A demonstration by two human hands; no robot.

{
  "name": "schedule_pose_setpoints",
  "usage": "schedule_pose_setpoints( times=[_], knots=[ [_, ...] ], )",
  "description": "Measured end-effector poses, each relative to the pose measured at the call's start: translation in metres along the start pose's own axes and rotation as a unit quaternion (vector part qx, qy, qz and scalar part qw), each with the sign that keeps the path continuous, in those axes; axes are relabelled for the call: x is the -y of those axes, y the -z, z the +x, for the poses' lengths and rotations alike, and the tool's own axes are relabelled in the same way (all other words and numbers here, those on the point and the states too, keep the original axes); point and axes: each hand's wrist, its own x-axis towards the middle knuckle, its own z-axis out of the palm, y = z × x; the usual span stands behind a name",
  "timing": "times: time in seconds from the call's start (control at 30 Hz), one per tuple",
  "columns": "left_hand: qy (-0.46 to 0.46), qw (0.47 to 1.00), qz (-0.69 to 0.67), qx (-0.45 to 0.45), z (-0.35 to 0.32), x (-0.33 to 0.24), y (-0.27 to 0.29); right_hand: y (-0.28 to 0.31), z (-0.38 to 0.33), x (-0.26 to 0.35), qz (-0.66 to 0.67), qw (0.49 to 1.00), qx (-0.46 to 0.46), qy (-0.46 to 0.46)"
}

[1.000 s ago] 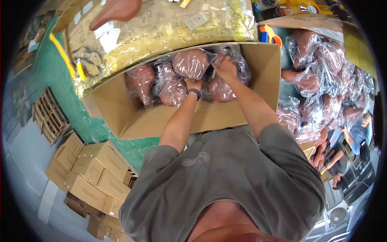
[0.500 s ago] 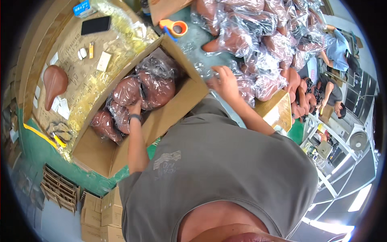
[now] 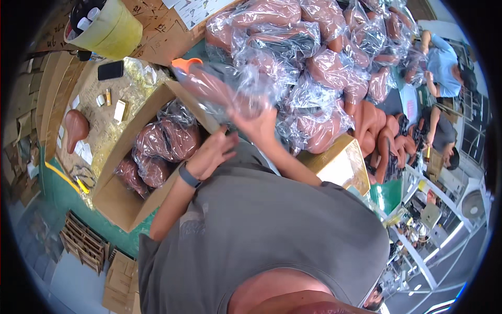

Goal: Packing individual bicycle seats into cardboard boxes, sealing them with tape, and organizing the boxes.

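A brown bicycle saddle in a clear plastic bag (image 3: 209, 89) is held up by my right hand (image 3: 256, 125), blurred by motion, above the far right edge of an open cardboard box (image 3: 117, 201). My right fingers close around its wrapping. Beside it, over the box's near side, my left hand (image 3: 210, 153) is empty with its fingers apart, and a dark band circles the wrist. Several bagged brown saddles (image 3: 167, 138) lie inside the box. To the right, a large heap of bagged saddles (image 3: 327, 68) covers the table.
A bare brown saddle (image 3: 77, 130), a black phone (image 3: 110, 70) and a yellow cutter (image 3: 82, 184) lie on the left surface. A yellowish bucket (image 3: 112, 31) stands at the back left. Unwrapped saddles (image 3: 387, 131) are piled right, near two people. A wooden pallet (image 3: 83, 243) stands lower left.
My left hand has come out of the box, leaving the saddles there. My right hand has taken hold of a bagged saddle and brought it left toward the box. The view has shifted.
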Motion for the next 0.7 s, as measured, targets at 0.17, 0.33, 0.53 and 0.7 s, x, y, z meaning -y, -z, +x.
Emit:
schedule_pose_setpoints(
  times=[0.17, 0.33, 0.53, 0.7],
  knots=[
    [-0.261, 0.957, 0.020, -0.123, -0.024, -0.029, 0.007, -0.019, -0.040, -0.071, 0.404, 0.904, 0.133, -0.049],
    [-0.402, 0.878, 0.044, -0.256, -0.105, -0.009, 0.111, -0.137, 0.091, -0.159, 0.419, 0.835, -0.261, -0.242],
    [-0.366, 0.825, 0.147, -0.404, -0.153, 0.000, 0.223, -0.174, 0.167, -0.229, 0.354, 0.747, -0.477, -0.299],
    [-0.252, 0.898, 0.196, -0.303, -0.136, 0.006, 0.314, -0.137, 0.001, -0.210, -0.288, 0.934, -0.012, -0.214]
  ],
)
